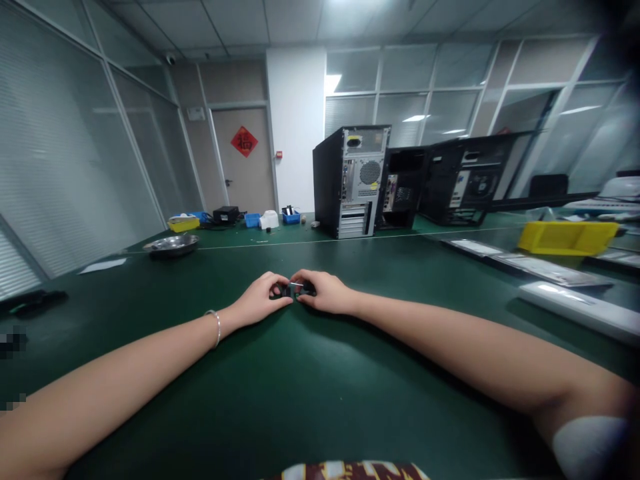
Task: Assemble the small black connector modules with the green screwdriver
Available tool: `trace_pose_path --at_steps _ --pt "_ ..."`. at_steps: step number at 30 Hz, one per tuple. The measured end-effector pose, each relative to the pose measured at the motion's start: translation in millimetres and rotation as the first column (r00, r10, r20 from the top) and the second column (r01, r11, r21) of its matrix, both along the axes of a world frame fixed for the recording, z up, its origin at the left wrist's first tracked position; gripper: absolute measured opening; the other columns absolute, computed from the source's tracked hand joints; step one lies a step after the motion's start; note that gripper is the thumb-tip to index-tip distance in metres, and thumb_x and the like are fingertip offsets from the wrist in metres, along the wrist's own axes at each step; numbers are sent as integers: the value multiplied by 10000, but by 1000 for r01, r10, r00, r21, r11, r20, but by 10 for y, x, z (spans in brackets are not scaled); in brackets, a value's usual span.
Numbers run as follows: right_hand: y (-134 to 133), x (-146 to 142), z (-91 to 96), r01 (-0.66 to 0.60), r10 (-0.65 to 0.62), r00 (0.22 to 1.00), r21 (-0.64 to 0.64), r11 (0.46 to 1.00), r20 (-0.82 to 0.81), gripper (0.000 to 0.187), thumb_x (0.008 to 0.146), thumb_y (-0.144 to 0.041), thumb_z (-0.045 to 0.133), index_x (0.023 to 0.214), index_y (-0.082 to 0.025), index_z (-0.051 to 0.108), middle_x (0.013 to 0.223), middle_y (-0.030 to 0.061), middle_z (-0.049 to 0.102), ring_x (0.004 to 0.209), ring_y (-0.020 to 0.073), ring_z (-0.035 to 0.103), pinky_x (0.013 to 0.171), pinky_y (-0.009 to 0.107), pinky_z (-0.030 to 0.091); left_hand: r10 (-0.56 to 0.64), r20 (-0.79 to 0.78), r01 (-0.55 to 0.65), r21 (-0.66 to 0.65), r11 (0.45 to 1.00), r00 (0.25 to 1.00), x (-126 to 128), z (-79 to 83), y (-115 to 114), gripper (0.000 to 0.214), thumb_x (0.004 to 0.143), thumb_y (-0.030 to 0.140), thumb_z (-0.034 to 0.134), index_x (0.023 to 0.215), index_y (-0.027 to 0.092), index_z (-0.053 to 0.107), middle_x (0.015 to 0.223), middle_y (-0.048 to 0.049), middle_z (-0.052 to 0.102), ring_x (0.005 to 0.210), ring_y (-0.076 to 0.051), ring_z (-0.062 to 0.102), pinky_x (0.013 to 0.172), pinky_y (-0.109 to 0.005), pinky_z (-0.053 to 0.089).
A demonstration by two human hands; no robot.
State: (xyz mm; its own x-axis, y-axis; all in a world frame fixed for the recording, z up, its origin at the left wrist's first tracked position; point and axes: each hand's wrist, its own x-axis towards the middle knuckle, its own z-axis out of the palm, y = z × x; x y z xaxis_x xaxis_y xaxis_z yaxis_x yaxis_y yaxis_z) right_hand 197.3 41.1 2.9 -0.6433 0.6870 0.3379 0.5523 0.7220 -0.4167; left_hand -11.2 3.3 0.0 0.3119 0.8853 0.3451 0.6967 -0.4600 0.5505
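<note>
Both arms reach over a green table. At its middle, my left hand [263, 297] and my right hand [323, 291] meet around a small dark object [293, 289] with a pale, shiny edge. Thumb and fingers of my left hand pinch its left side. From the right, the fingertips of my right hand close on the other side. Most of the object is hidden by the fingers, and its kind is too small to make out. A thin bracelet [217, 327] circles my left wrist.
Computer towers [350, 183] stand along the back. A round metal dish [173, 245] sits back left, with small blue bins [291, 217] farther back. At right are a yellow bin [567, 238], flat panels [545, 268] and a long white box [580, 308].
</note>
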Motion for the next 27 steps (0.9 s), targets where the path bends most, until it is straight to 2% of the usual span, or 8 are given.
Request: trace_pose_path --at_steps 3,5,8,10,16,27 --pt "27 3 -47 -4 4 999 3 1000 -49 394 795 -195 707 1174 -235 608 1083 41 730 965 227 686 807 335 498 -7 103 9 -18 1000 995 -34 -40 62 419 759 302 696 1144 143 652 978 -69 570 807 -209 588 800 -398 517" --pt "53 5 -86 -16 20 988 28 999 -154 397 799 -191 700 1180 -227 592 1078 42 729 980 222 679 844 347 498 -15 214 30 -68 997 977 -49 -63 101 425 753 279 702 1148 133 643 1020 -87 600 845 -210 607 851 -416 519" --pt "87 8 -127 -57 89 933 102 993 -349 390 819 -171 659 1193 -207 558 1062 50 725 1010 206 659 913 359 486 -45 386 112 -151 982 921 -48 -76 126 450 751 260 723 1169 135 612 1070 -97 649 937 -212 639 943 -427 499" --pt "96 9 -137 -85 138 901 146 986 -411 391 828 -165 638 1205 -199 541 1069 60 717 1028 202 647 934 365 481 -60 446 156 -181 971 893 -34 -65 113 459 755 258 732 1179 143 598 1054 -88 672 947 -208 657 955 -424 497" --pt "52 -7 -139 -102 161 904 167 981 -395 410 824 -186 648 1219 -206 538 1085 71 698 1030 211 644 923 374 494 -116 394 206 -194 959 912 13 -20 45 426 783 265 713 1180 169 593 855 -27 703 849 -203 673 840 -371 507" --pt "-16 -26 -110 -106 149 912 131 986 -383 413 819 -173 667 1212 -222 549 1062 50 724 983 198 672 878 351 504 -107 332 158 -133 978 937 24 -25 25 409 762 292 731 1124 159 595 816 -17 676 778 -185 636 758 -327 477"
